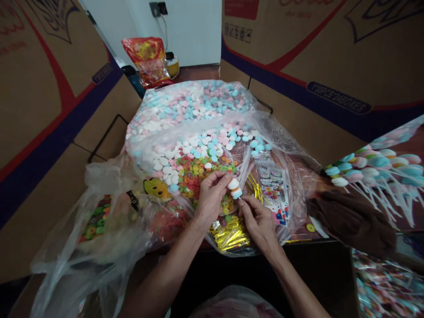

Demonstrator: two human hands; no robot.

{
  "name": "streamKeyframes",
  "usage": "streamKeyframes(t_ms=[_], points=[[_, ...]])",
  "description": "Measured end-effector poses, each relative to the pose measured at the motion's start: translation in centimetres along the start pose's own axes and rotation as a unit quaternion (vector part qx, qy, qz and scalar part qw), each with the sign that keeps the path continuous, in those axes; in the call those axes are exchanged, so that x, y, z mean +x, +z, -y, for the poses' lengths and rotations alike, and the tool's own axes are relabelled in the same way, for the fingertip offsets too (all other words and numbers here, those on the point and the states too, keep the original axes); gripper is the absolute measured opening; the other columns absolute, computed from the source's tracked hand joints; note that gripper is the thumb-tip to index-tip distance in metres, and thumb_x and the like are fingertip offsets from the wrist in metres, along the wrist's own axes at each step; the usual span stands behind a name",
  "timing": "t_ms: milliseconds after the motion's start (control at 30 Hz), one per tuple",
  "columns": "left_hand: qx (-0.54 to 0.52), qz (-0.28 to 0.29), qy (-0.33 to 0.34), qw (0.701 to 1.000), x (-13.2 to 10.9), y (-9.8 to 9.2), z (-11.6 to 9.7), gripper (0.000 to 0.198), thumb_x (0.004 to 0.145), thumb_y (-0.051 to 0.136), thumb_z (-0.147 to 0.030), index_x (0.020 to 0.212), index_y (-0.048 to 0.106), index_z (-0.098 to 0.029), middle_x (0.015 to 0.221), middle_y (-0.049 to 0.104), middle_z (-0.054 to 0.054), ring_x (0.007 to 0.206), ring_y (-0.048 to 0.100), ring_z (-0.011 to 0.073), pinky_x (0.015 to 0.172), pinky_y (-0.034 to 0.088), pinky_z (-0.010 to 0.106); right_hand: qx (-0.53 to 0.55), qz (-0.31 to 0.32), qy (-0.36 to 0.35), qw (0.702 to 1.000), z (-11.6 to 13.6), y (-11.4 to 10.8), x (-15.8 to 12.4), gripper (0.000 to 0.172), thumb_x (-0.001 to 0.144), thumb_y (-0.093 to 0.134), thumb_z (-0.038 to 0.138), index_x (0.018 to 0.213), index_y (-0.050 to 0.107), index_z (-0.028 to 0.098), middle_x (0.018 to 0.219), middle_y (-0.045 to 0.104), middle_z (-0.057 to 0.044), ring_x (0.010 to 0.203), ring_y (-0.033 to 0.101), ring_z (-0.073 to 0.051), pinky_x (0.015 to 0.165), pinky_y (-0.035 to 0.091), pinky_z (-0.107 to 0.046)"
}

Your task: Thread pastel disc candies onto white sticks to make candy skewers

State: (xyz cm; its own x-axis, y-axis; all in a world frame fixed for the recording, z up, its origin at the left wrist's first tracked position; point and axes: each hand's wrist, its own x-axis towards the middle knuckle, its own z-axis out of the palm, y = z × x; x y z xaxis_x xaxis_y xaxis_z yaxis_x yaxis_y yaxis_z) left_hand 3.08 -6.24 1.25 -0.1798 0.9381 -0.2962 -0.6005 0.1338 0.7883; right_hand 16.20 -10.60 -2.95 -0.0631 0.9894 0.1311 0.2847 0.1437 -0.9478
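Note:
A short candy skewer [234,189] of white and blue marshmallows, with an orange piece between them, is held up between my two hands. My left hand [213,190] pinches its upper end. Below it, my right hand [258,216] has thumb and finger closed at the stick's lower end. Under my hands lie ring gummies [192,176] in red, orange, green and yellow. Behind them spreads a big pile of pastel marshmallows [195,104] in clear plastic. Gold twist ties [230,234] lie just below my hands, and printed clear pouches [273,187] are right of them.
Large cardboard boxes [318,53] wall in both sides. Finished marshmallow skewers [380,165] lie at the right, by a brown cloth [351,221]. A red candy bag [147,62] stands at the back. Crumpled plastic bags [109,260] hang over the front left edge.

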Motion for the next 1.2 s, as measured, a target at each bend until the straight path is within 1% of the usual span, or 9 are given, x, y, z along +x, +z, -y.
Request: streamKeyframes(t_ms=[233,333,433,567,733,833,1033,1100,1200], points=[[0.062,0.018,0.033,0.997,0.0,-1.0,-0.9,0.028,0.065,0.084,-0.036,0.078,0.07,-0.015,0.076,0.07,0.003,0.073,0.065,0.0128,0.073,0.051,0.025,0.017,-0.003,-0.011,1.0,0.6,-0.1,-0.1,0.023,0.094,0.054,0.034,0.083,0.067,0.018,0.059,0.049,0.004,0.055,0.046,-0.012,0.054,0.041,-0.023],[0.12,-0.008,0.099,0.988,0.8,-2.0,-2.4,0.025,0.069,0.08,-0.037,0.079,0.07,-0.017,0.078,0.072,0.003,0.075,0.067,0.0142,0.075,0.051,0.025,0.015,-0.019,-0.011,1.0,0.9,-0.2,-0.1,0.023,0.093,0.055,0.033,0.082,0.067,0.018,0.059,0.049,0.004,0.054,0.046,-0.011,0.053,0.04,-0.023],[0.203,-0.067,0.194,0.957,2.0,-3.4,-4.1,0.021,0.073,0.077,-0.037,0.08,0.069,-0.019,0.07,0.068,-0.001,0.06,0.061,0.0113,0.062,0.047,0.023,0.003,-0.051,-0.003,0.999,0.9,-0.3,-0.2,0.023,0.093,0.055,0.033,0.081,0.067,0.018,0.059,0.051,0.004,0.054,0.046,-0.011,0.053,0.04,-0.023],[0.386,-0.059,0.274,0.879,2.7,-5.0,-5.0,0.015,0.085,0.063,-0.032,0.079,0.069,-0.02,0.062,0.059,-0.002,0.055,0.05,0.0116,0.055,0.038,0.023,-0.006,-0.063,0.006,0.998,0.8,-0.3,-0.2,0.023,0.093,0.056,0.035,0.084,0.068,0.017,0.059,0.052,0.004,0.054,0.047,-0.012,0.053,0.041,-0.023],[0.598,0.019,0.3,0.743,2.9,-5.1,-5.0,0.023,0.09,0.05,-0.022,0.094,0.073,-0.021,0.094,0.068,0.005,0.087,0.061,0.0191,0.081,0.046,0.029,-0.019,-0.056,0.006,0.998,1.0,-0.3,-0.1,0.025,0.092,0.055,0.036,0.08,0.067,0.018,0.058,0.053,0.004,0.053,0.047,-0.012,0.054,0.041,-0.023],[0.674,0.004,0.281,0.683,3.5,-4.4,-5.7,0.029,0.091,0.046,-0.019,0.104,0.072,-0.022,0.099,0.066,0.007,0.092,0.061,0.0209,0.084,0.046,0.031,-0.023,-0.055,0.003,0.998,0.8,-0.3,0.0,0.025,0.092,0.055,0.037,0.08,0.066,0.018,0.059,0.053,0.003,0.055,0.048,-0.012,0.054,0.041,-0.023],[0.834,0.037,0.17,0.524,4.5,-1.9,-6.7,0.022,0.09,0.05,-0.019,0.097,0.071,-0.021,0.104,0.059,0.011,0.086,0.062,0.0256,0.072,0.043,0.035,-0.021,-0.048,0.003,0.999,0.5,-0.2,-0.1,0.025,0.093,0.054,0.036,0.079,0.066,0.018,0.058,0.052,0.004,0.053,0.046,-0.012,0.052,0.039,-0.023],[0.851,0.046,0.148,0.501,4.6,-1.4,-6.8,0.022,0.09,0.05,-0.02,0.098,0.071,-0.02,0.107,0.057,0.011,0.086,0.063,0.0268,0.071,0.042,0.036,-0.016,-0.047,0.004,0.999,0.5,-0.2,-0.1,0.025,0.093,0.054,0.035,0.079,0.065,0.018,0.058,0.051,0.004,0.054,0.047,-0.012,0.052,0.039,-0.023],[0.843,0.074,0.152,0.511,4.7,-1.7,-7.0,0.022,0.088,0.051,-0.017,0.102,0.067,-0.02,0.107,0.057,0.011,0.092,0.063,0.0281,0.074,0.043,0.036,-0.013,-0.046,0.005,0.999,0.4,-0.2,-0.2,0.025,0.094,0.054,0.036,0.079,0.065,0.018,0.058,0.051,0.004,0.054,0.047,-0.012,0.053,0.04,-0.023]])
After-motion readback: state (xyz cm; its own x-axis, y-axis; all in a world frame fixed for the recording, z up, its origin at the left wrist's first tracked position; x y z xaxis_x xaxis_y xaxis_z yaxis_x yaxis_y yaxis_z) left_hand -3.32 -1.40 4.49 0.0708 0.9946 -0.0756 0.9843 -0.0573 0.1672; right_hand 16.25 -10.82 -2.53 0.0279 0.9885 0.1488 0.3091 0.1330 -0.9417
